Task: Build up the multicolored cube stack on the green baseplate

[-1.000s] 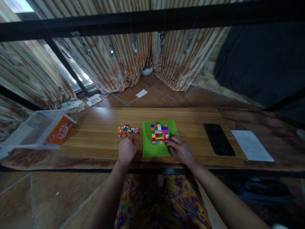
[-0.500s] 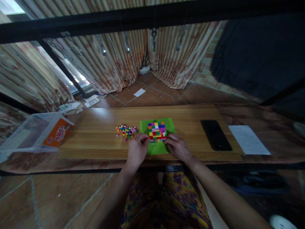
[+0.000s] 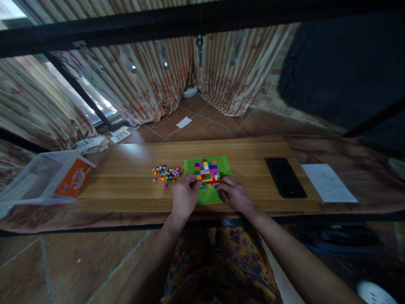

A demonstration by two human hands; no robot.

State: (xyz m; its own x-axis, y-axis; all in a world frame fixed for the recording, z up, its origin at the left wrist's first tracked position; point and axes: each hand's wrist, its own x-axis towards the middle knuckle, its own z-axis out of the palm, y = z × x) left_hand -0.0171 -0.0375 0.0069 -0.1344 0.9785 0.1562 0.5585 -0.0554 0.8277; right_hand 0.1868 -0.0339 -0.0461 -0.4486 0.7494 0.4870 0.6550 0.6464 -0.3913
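A green baseplate (image 3: 222,163) lies on the wooden board (image 3: 133,169), carrying a square block of small coloured bricks (image 3: 206,171). My left hand (image 3: 185,195) rests at the plate's near left, fingers pinched together at the block's lower left corner; what they hold is too small to make out. My right hand (image 3: 233,194) sits at the plate's near right, fingers curled against the block's lower right edge. A loose pile of coloured bricks (image 3: 165,173) lies just left of the plate.
A black phone (image 3: 285,183) and a white sheet of paper (image 3: 328,183) lie to the right. A clear plastic box (image 3: 34,177) with an orange label stands at the far left. A black bar (image 3: 190,21) crosses overhead. Curtains hang behind.
My left hand left the loose brick pile and moved right to the coloured block's lower left corner. My right hand stayed at the block's lower right edge.
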